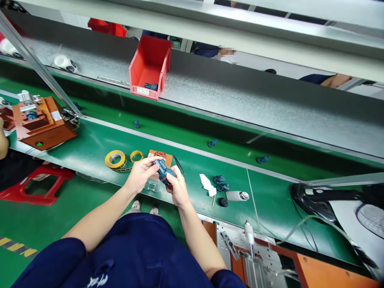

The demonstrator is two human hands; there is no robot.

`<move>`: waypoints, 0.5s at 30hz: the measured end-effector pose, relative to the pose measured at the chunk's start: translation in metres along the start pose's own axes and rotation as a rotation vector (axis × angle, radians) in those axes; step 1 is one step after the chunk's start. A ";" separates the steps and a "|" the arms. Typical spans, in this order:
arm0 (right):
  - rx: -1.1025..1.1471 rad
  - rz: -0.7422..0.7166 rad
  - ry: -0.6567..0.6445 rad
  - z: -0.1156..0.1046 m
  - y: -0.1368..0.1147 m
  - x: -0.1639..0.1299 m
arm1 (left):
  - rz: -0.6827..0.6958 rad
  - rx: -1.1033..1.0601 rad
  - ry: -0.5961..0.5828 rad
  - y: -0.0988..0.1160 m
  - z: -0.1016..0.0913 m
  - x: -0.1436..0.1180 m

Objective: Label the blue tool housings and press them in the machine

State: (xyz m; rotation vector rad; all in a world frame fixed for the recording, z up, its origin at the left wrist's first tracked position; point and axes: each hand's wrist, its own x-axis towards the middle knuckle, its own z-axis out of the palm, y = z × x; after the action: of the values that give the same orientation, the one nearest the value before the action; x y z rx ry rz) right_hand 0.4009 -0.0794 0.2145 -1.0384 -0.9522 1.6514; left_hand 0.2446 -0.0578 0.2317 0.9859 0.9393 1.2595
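Note:
A dark blue plastic part [164, 173] with a small red patch is held up between both hands, above the near edge of the green bench. My left hand [143, 173] pinches its upper left end with thumb and fingers. Around its lower right end, my right hand [177, 186] is closed, the thumb lying on top. Just behind the part is an orange fixture block [168, 159], partly hidden by the hands. A clear plastic piece [152, 185] shows under them. Dark tweezers [179, 164] lie right of the fixture.
Yellow tape rolls [115, 159] lie left on the bench. To the right are white paper [207, 183], dark blue parts [223, 187] and a white bottle [237, 196]. A red bin [150, 60] stands on the conveyor behind. An orange machine [45, 128] occupies the left, a metal-plated jig [252, 256] the lower right.

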 end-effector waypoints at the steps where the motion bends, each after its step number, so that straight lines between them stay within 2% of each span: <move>1: 0.038 0.001 0.007 0.002 -0.002 -0.001 | 0.010 0.006 0.003 0.001 0.001 -0.002; 4: 0.137 0.081 -0.016 0.008 -0.010 -0.004 | 0.044 0.026 0.020 0.002 0.006 -0.006; 6: 0.242 0.186 -0.085 0.012 -0.014 -0.008 | 0.084 0.059 0.047 0.001 0.014 -0.008; 9: 0.350 0.289 -0.182 0.016 -0.016 -0.015 | 0.166 0.139 0.164 0.002 0.029 -0.009; 12: 0.215 0.194 -0.162 0.013 -0.014 -0.025 | 0.163 0.236 0.244 0.006 0.043 -0.009; 15: -0.026 0.025 -0.113 0.004 -0.015 -0.036 | 0.126 0.372 0.191 0.013 0.053 -0.009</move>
State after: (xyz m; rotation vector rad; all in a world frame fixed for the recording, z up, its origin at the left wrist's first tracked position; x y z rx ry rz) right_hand 0.4087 -0.1101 0.2370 -0.9859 -1.0408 1.7377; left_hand 0.2901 -0.0700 0.2606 1.2444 1.3091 1.3280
